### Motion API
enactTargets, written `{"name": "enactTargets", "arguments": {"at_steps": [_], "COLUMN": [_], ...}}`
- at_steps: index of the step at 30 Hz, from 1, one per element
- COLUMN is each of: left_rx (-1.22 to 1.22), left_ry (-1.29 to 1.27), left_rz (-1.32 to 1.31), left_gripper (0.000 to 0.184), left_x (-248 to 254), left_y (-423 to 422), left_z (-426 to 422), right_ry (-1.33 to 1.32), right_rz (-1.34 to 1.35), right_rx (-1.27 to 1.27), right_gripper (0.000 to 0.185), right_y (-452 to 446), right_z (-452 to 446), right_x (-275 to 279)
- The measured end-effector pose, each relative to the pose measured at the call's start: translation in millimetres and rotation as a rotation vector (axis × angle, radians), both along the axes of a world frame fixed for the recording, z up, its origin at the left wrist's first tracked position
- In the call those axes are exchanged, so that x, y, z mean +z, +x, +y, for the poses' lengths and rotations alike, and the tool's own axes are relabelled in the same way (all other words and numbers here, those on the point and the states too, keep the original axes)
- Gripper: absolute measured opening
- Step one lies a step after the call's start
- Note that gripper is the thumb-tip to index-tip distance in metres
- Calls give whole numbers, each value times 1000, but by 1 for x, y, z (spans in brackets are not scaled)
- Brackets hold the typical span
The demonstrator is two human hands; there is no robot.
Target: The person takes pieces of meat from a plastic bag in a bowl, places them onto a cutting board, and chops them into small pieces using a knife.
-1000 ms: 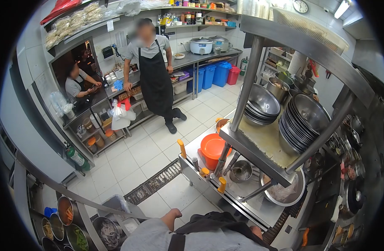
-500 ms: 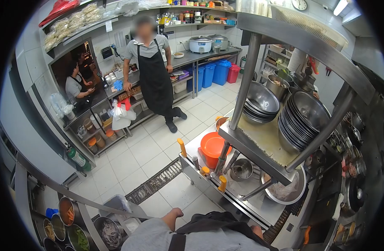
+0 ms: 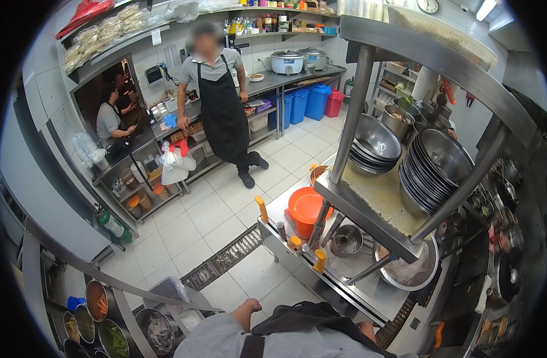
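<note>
My left hand (image 3: 253, 305) shows at the bottom centre, low over the tiled floor beside my grey sleeve; its fingers are foreshortened and I cannot make out whether it holds anything. Part of my right hand (image 3: 366, 329) appears at the lower right, past the black apron (image 3: 303, 319), near the edge of the steel table (image 3: 369, 298); its fingers are mostly hidden. On that table stand an orange bucket (image 3: 306, 206), a steel pot (image 3: 346, 241) and a large metal bowl (image 3: 431, 268) with a plastic bag inside.
Stacked metal bowls (image 3: 428, 179) fill the shelf above the table. A person in a black apron (image 3: 223, 113) leans at the back counter; others stand beyond the pass-through window. Food pots (image 3: 113, 337) are at the lower left, near a floor drain (image 3: 220, 258). Stove equipment lines the right.
The person beyond the pass-through window has turned from leaning over the counter to standing more upright. The view has shifted slightly. My hands stay in about the same place.
</note>
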State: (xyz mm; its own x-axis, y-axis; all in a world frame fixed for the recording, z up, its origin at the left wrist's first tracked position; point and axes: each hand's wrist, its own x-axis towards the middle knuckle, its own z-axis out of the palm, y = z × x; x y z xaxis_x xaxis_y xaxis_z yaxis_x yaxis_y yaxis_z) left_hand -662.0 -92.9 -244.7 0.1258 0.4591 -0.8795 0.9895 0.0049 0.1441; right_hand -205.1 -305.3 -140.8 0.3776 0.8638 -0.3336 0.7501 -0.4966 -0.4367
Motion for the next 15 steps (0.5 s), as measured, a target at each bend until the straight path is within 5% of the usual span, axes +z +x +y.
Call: {"name": "enactTargets", "arguments": {"at_steps": [15], "left_rx": [46], "left_ry": [26], "left_rz": [-28], "left_gripper": [37], "left_x": [-8], "left_y": [3], "left_z": [2], "right_ry": [-45], "right_rz": [68], "right_rx": [-41], "right_gripper": [20], "right_y": [-8], "right_z": [9], "right_x": [29]}}
